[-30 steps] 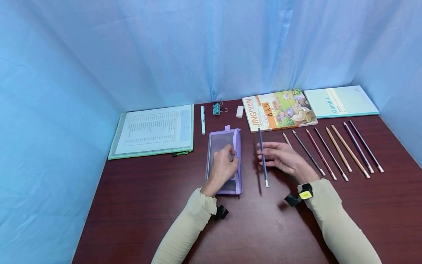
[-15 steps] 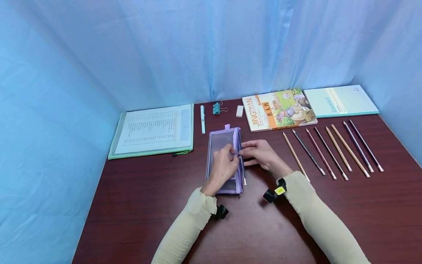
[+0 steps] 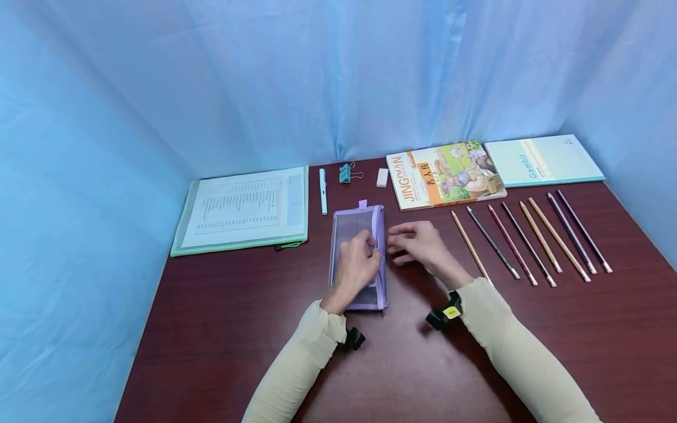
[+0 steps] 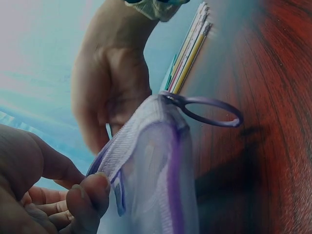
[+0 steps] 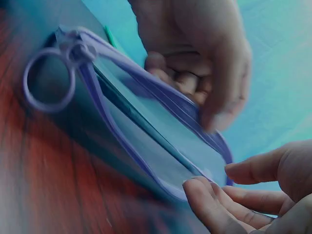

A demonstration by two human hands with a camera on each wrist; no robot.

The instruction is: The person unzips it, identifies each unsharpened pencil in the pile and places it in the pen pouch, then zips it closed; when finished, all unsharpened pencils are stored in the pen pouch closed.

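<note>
In the head view a purple mesh zip pencil case (image 3: 353, 218) lies on the table, its zipped side facing right. My left hand (image 3: 358, 264) pinches the upper edge of its opening, and the left wrist view shows thumb and finger on that rim. Beside the opening, my right hand (image 3: 420, 245) has loosely bent fingers with nothing between them. The right wrist view shows the mouth of the case spread apart, with a dark pencil (image 5: 141, 119) lying lengthwise inside. A ring-shaped zipper pull (image 5: 48, 80) hangs at the near end.
Several pencils (image 3: 510, 244) lie in a row at the right. Behind stand an eraser (image 3: 382, 177), a teal binder clip (image 3: 345, 174), a light blue pen (image 3: 323, 191), a picture-cover book (image 3: 449, 175) and a pale notebook (image 3: 545, 160). A document pouch (image 3: 240, 208) lies at left.
My right hand has carried the dark blue pencil left into the pencil case and let go of it. My left hand has kept its hold on the case's edge.
</note>
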